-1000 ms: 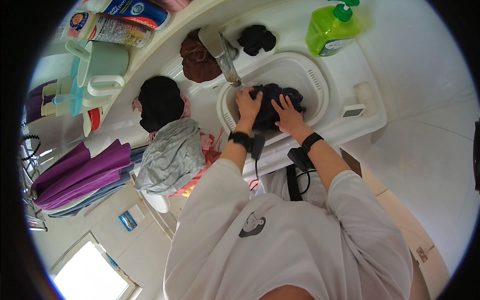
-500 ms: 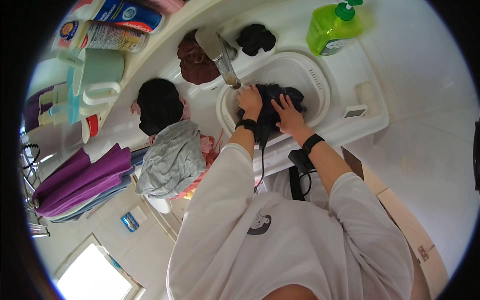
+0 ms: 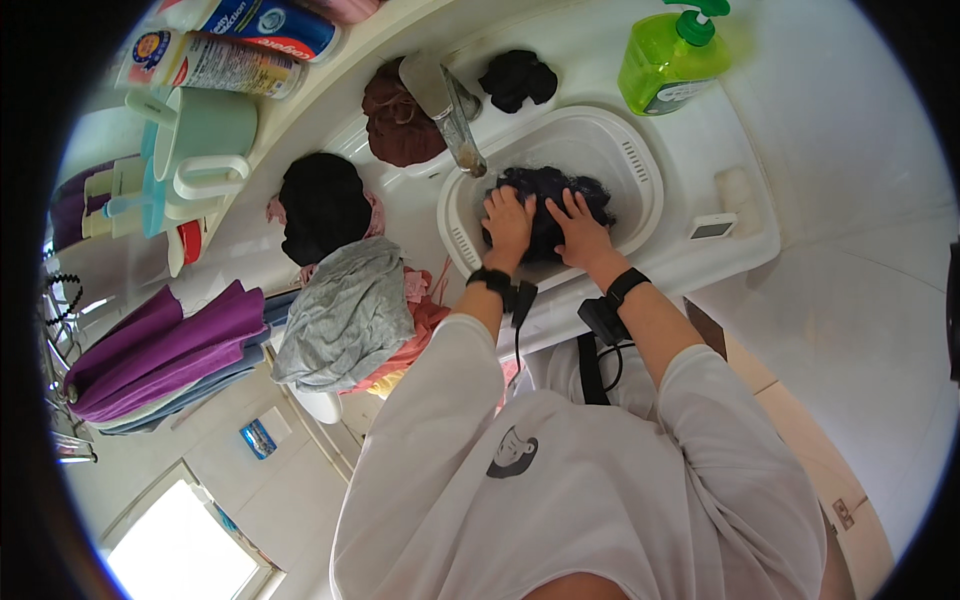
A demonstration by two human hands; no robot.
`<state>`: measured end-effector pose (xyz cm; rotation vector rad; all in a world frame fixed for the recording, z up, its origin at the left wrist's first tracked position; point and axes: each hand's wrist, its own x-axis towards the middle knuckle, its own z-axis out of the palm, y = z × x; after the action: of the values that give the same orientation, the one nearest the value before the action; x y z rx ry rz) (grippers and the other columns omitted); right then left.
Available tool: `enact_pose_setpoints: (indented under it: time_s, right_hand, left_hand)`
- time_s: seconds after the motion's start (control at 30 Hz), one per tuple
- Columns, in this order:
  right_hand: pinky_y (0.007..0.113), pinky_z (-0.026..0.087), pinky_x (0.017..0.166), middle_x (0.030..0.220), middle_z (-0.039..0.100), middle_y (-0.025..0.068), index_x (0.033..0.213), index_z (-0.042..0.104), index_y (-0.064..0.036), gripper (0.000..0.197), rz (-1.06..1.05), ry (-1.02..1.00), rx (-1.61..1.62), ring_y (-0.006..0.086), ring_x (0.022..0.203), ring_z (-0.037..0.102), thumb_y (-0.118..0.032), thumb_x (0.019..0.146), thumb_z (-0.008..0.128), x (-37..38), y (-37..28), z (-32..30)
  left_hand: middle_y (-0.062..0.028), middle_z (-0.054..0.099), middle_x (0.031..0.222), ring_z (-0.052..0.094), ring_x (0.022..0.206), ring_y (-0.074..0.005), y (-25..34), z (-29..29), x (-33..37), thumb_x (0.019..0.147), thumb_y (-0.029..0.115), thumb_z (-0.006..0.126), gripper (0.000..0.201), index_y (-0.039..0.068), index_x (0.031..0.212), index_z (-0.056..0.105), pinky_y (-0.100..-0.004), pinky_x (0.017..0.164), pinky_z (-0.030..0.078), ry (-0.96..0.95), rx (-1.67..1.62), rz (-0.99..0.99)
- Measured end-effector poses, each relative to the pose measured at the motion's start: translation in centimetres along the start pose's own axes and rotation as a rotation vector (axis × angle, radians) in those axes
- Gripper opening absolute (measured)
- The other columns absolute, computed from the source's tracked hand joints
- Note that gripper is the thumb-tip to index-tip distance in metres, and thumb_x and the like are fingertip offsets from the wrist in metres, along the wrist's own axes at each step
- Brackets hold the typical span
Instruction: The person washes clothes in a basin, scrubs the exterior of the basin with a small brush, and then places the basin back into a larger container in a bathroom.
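A dark, wet garment [image 3: 545,190] lies bunched in water inside a white plastic basin [image 3: 640,150]. My left hand [image 3: 510,222] rests on the garment's left part, fingers apart and pointing away from me. On its right side lies my right hand [image 3: 582,235], fingers also spread, palm down. Neither hand is wrapped round the cloth. The metal tap [image 3: 443,105] reaches over the basin's left rim, just beyond my left hand. How the garment is folded under my palms is hidden.
Left of the basin are a brown cloth [image 3: 400,130], a black cloth [image 3: 322,205] and a grey garment [image 3: 345,320]. A small black cloth [image 3: 518,80] and a green pump bottle [image 3: 675,65] stand behind. A small white device [image 3: 712,226] lies at right. Purple towels [image 3: 165,350] hang far left.
My left hand has drawn back from under the tap and now lies on the garment nearer my right hand. The splashing by the left fingers has lessened. My right hand has barely moved.
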<state>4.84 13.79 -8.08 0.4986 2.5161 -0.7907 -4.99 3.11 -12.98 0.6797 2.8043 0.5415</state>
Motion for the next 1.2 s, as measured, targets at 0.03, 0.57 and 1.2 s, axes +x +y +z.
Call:
enact_pose_setpoints:
  time_s: [0.03, 0.57, 1.2]
  right_hand:
    - [0.063, 0.037, 0.090, 0.147, 0.007, 0.0061, 0.139, 0.020, -0.0257, 0.083, -0.005, -0.004, -0.003, 0.0257, 0.135, 0.010, -0.019, 0.072, 0.069, -0.1, -0.4, 0.2]
    - [0.061, 0.022, 0.099, 0.147, 0.003, 0.0164, 0.141, 0.010, -0.0257, 0.110, -0.031, -0.057, 0.049, 0.0305, 0.136, 0.002, -0.047, 0.057, 0.076, -2.1, -3.5, -1.1]
    - [0.027, 0.043, 0.081, 0.093, 0.062, 0.0064, 0.105, 0.055, 0.0041, 0.034, -0.481, 0.026, 1.090, 0.0137, 0.085, 0.055, -0.003, 0.071, 0.056, -6.3, -6.1, -10.8]
  left_hand:
    - [-0.0150, 0.050, 0.105, 0.044, 0.102, -0.0361, -0.8, 0.2, 0.9, 0.085, 0.039, 0.053, 0.037, 0.005, 0.099, 0.050, -0.0487, 0.077, 0.040, 0.018, -0.035, -0.061]
    - [-0.0089, 0.058, 0.104, 0.058, 0.092, -0.0206, -3.1, -10.1, -4.8, 0.089, 0.031, 0.053, 0.038, 0.004, 0.115, 0.050, -0.0340, 0.079, 0.048, -0.158, -1.624, -0.674]
    - [-0.0128, 0.046, 0.125, 0.046, 0.111, -0.0182, -1.6, -11.5, -3.8, 0.083, 0.020, 0.062, 0.061, 0.001, 0.131, 0.030, -0.0302, 0.088, 0.041, 0.057, -0.876, 0.226]
